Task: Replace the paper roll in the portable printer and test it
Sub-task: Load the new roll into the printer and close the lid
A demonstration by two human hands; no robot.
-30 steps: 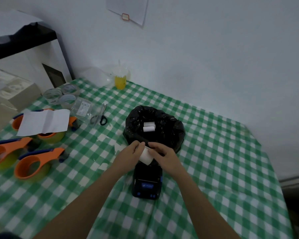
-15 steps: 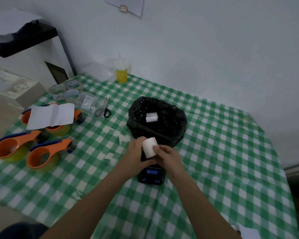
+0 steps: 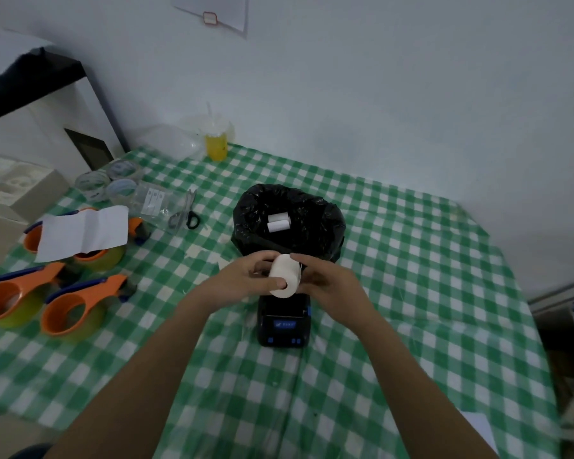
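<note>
A white paper roll (image 3: 284, 276) is held above the table between both hands, its hollow core end facing me. My left hand (image 3: 246, 281) grips it from the left and my right hand (image 3: 325, 281) from the right. Directly below the roll, the small black portable printer (image 3: 284, 321) with blue buttons sits on the green checked tablecloth (image 3: 411, 293); its far half is hidden by the roll and hands. Behind it stands a bin lined with a black bag (image 3: 289, 223), with two small white rolls (image 3: 277, 222) inside.
At the left are three orange tape dispensers (image 3: 70, 309), one under a white paper sheet (image 3: 83, 231). Scissors (image 3: 184, 212), clear tape rolls (image 3: 108, 183), a plastic bag and a yellow drink cup (image 3: 216, 144) lie further back. The wall is close behind.
Both hands have lifted the paper roll up off the printer and turned it so its core end faces me. The camera view has also shifted.
</note>
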